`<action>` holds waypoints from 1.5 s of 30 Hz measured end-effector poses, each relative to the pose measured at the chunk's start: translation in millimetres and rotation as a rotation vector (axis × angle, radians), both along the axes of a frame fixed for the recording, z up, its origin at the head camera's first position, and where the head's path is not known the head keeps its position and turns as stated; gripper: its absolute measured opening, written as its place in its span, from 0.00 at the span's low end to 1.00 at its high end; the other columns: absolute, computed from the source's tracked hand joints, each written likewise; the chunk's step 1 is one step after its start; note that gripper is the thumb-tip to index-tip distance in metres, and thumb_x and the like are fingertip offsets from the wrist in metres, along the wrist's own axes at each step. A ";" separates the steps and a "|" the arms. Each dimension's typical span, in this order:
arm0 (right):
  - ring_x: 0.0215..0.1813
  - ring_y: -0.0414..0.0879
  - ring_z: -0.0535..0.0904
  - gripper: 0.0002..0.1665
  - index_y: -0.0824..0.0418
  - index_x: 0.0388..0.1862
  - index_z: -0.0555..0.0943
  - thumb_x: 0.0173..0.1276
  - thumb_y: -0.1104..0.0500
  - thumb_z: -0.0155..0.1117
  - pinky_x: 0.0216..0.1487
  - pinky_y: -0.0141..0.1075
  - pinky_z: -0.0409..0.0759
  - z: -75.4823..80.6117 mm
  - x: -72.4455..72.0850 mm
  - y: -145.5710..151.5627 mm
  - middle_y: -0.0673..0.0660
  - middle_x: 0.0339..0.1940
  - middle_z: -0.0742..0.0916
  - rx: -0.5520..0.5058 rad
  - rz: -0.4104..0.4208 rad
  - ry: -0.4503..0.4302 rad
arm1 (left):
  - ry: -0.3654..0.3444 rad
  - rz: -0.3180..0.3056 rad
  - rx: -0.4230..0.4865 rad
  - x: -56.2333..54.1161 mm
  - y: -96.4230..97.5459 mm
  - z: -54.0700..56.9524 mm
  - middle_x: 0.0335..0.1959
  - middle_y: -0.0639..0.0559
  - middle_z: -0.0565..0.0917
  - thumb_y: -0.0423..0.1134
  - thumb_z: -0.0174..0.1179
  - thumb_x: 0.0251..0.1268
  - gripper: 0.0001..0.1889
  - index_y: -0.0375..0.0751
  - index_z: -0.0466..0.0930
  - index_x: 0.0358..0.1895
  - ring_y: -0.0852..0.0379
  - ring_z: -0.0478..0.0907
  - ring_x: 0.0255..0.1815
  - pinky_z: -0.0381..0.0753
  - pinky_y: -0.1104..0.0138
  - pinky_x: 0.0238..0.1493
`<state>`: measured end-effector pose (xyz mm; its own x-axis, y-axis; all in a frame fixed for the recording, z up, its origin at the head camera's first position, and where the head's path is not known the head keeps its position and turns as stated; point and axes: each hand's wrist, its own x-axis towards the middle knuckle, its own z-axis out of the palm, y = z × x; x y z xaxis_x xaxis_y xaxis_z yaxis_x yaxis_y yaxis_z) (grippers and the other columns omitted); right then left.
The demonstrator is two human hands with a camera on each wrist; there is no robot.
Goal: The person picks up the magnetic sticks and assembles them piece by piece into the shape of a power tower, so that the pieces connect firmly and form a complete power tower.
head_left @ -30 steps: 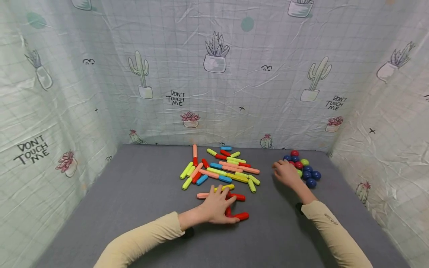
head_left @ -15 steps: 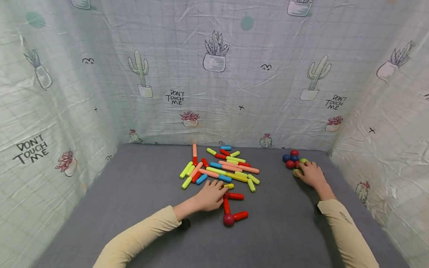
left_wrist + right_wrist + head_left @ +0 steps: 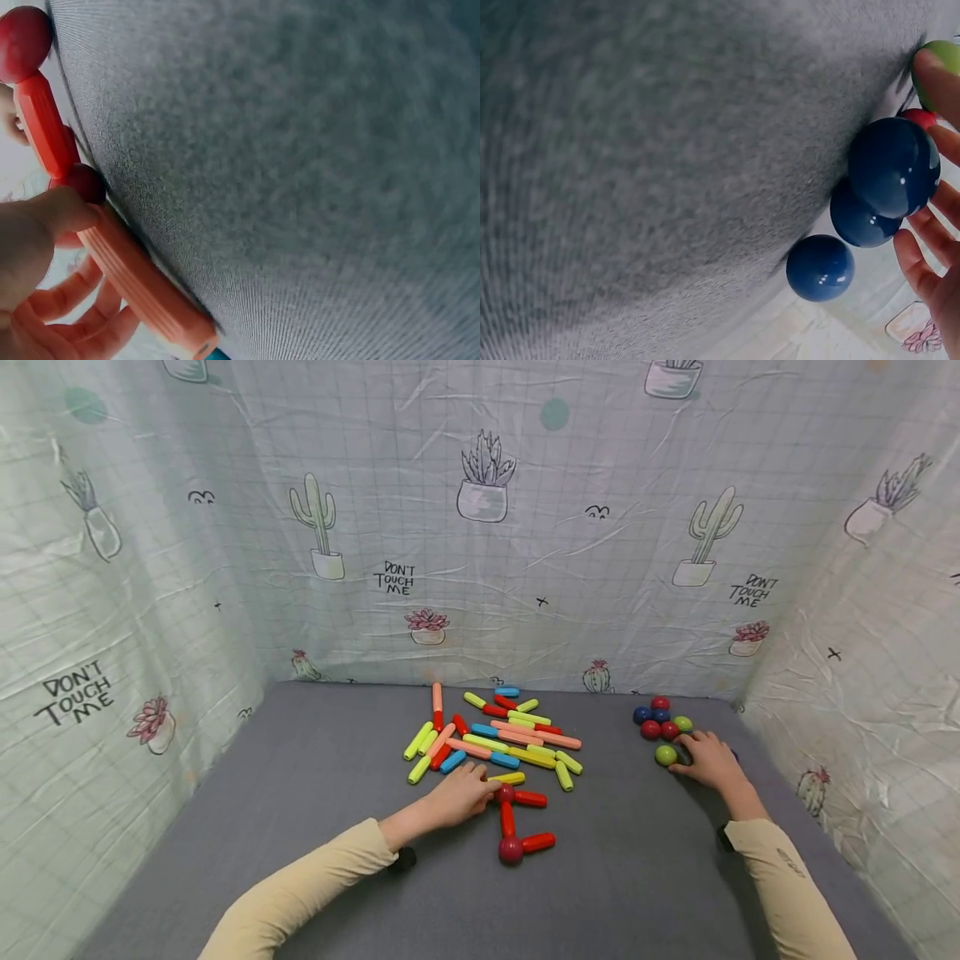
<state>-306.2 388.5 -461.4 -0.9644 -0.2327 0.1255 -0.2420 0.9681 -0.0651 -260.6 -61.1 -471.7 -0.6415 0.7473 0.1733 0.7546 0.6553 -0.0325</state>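
Observation:
My left hand (image 3: 457, 795) holds a ribbed orange rod (image 3: 146, 274), its thumb at the end that meets a dark red ball (image 3: 82, 182). In the head view the hand hides that rod. A red rod (image 3: 507, 819) runs from this ball to a nearer red ball (image 3: 511, 849). Another red rod (image 3: 531, 798) points right from the far ball, and a third red rod (image 3: 538, 842) from the near one. My right hand (image 3: 711, 760) reaches among the balls, its thumb at a green ball (image 3: 666, 755) and its other fingers by several blue balls (image 3: 894, 166).
Loose yellow-green, orange, red and blue rods (image 3: 487, 743) lie heaped behind my left hand. A yellow rod (image 3: 510, 778) lies beside its fingertips. More red balls (image 3: 650, 729) and blue balls (image 3: 642, 715) sit at the back right. A patterned curtain (image 3: 480, 568) surrounds the grey tabletop (image 3: 337, 735).
My left hand has drawn back left and curled onto the orange rod, uncovering the red rods and balls. My right hand has moved right over the blue balls; the green ball lies slightly nearer.

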 end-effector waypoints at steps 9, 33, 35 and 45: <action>0.45 0.67 0.68 0.21 0.68 0.42 0.78 0.50 0.57 0.67 0.42 0.57 0.69 0.1 0.6 6.8 0.70 0.40 0.78 -0.053 0.023 0.027 | -0.004 -0.009 0.014 -4.5 -5.4 1.9 0.31 0.49 0.72 0.34 0.56 0.58 0.14 0.52 0.76 0.47 0.57 0.63 0.31 0.62 0.72 0.29; 0.37 0.63 0.72 0.18 0.61 0.36 0.76 0.49 0.54 0.67 0.29 0.52 0.72 21.3 25.9 -18.8 0.66 0.35 0.78 0.074 -0.034 -0.125 | 0.062 -0.149 0.011 17.8 23.1 12.4 0.54 0.51 0.72 0.65 0.46 0.58 0.32 0.48 0.68 0.59 0.52 0.65 0.53 0.68 0.55 0.49; 0.36 0.62 0.72 0.19 0.62 0.36 0.75 0.49 0.53 0.68 0.29 0.51 0.72 25.4 27.8 -31.4 0.64 0.34 0.78 0.064 -0.004 -0.077 | 0.014 -0.170 -0.030 25.4 32.0 11.3 0.59 0.50 0.69 0.68 0.45 0.55 0.38 0.47 0.63 0.63 0.48 0.62 0.59 0.65 0.50 0.53; 0.35 0.43 0.76 0.19 0.59 0.38 0.77 0.48 0.54 0.70 0.33 0.37 0.76 26.3 58.0 -110.6 0.53 0.35 0.79 -0.081 0.321 -0.013 | -0.022 -0.090 -0.141 27.0 48.5 6.4 0.59 0.48 0.68 0.70 0.44 0.52 0.38 0.50 0.63 0.62 0.43 0.61 0.61 0.59 0.40 0.57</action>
<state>-248.2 277.9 -435.1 -0.8454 -0.5145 0.1436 -0.5322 0.8343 -0.1437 -233.6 -12.6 -465.3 -0.5730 0.8180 0.0498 0.8118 0.5749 -0.1024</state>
